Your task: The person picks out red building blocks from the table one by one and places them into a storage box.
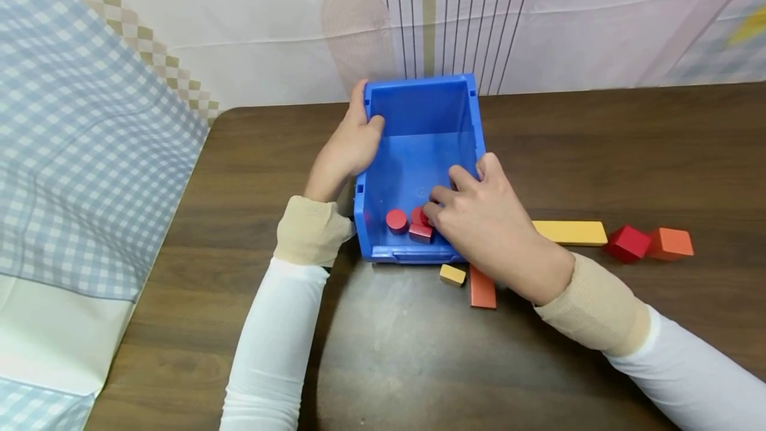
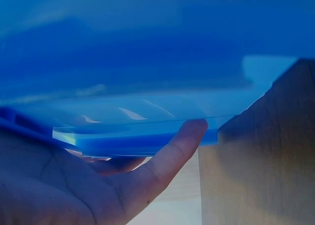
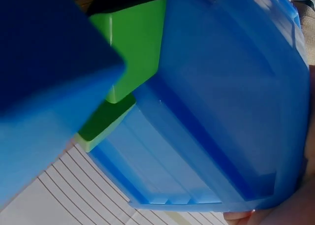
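Observation:
A blue plastic bin [image 1: 419, 151] sits near the table's back edge. My left hand [image 1: 350, 142] grips its left rim, thumb over the inside. In the left wrist view, a finger of that hand lies against the blue plastic [image 2: 147, 107]. Two red cylinders, one bare [image 1: 396, 221], and a small dark-red block [image 1: 421, 233] are in the bin's front part. My right hand [image 1: 479, 211] reaches over the right rim, fingers bent down by the cylinders. Two green blocks, one upper [image 3: 135, 48], show in the right wrist view beside a large blue shape [image 3: 44, 87]; I cannot tell whether the hand holds them.
In front of the bin lie a small yellow block [image 1: 453, 275] and a flat orange block [image 1: 482, 288]. Farther right are a long yellow block [image 1: 571, 233], a red block [image 1: 628, 243] and an orange block [image 1: 671, 244]. A patterned cloth [image 1: 251, 25] hangs behind the table.

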